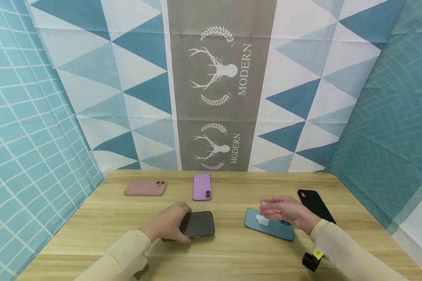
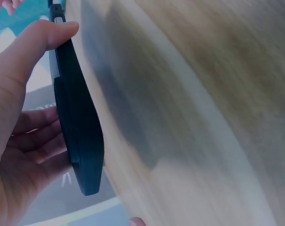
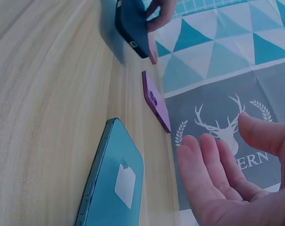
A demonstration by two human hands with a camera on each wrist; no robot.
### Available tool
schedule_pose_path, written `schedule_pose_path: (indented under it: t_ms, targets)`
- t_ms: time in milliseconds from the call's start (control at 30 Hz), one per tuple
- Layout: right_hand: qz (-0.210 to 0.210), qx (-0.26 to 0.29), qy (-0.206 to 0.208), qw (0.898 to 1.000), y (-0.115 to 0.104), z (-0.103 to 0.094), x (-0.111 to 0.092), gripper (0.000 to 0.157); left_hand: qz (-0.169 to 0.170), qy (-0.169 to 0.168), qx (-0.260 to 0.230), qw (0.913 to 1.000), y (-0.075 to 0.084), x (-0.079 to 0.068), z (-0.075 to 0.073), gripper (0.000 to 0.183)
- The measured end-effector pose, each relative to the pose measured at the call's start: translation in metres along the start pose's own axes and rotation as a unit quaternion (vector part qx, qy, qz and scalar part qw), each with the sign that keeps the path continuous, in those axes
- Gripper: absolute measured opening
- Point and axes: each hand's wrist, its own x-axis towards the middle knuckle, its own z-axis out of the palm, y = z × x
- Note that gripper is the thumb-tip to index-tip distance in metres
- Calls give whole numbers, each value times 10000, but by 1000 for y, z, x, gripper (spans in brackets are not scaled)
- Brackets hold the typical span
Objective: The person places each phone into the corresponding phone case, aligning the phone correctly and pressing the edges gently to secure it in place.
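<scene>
Dark phone [image 1: 201, 224] is just above the desk [image 1: 228, 257], pinched between thumb and fingers of the left hand [image 1: 172, 224], likely the carry step, next probably needing a level set-down; right hand [image 1: 285, 210], fingers loosely extended, hovers over blue phone [image 1: 276, 231].

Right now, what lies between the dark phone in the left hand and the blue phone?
Only bare wooden tabletop lies between the dark phone and the blue phone, as the head view shows.

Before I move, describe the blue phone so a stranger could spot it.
On the wooden table, find the right hand. Beneath it lies the blue phone; unlike its neighbours, it shows a white patch.
</scene>
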Motion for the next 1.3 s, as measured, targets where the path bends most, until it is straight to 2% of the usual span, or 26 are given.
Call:
schedule_pose_path:
  t_ms: [200,367,767,967,1167,1300]
  targets:
    - [68,167,-216,9996,1,-5,-3,64,69,-103,-88,9999,-7,-2,7,73]
    - [40,170,-201,9996,-1,-9,-6,65,58,-120,-89,9999,-11,-3,9,73]
    - [65,105,-111,9999,-6,-26,-13,68,-374,-572,-279,9973,-8,-2,9,68]
    - [-2,-635,56,9980,-3,-40,-14,62,-449,-724,-391,9956,-9,-1,8,66]
    - [48,-1574,371,9868,1,-56,-11,53,-544,-821,-455,9941,-10,2,9,68]
    - [108,-2003,586,9779,5,-64,-9,56,-644,-847,-432,9934,-7,3,9,68]
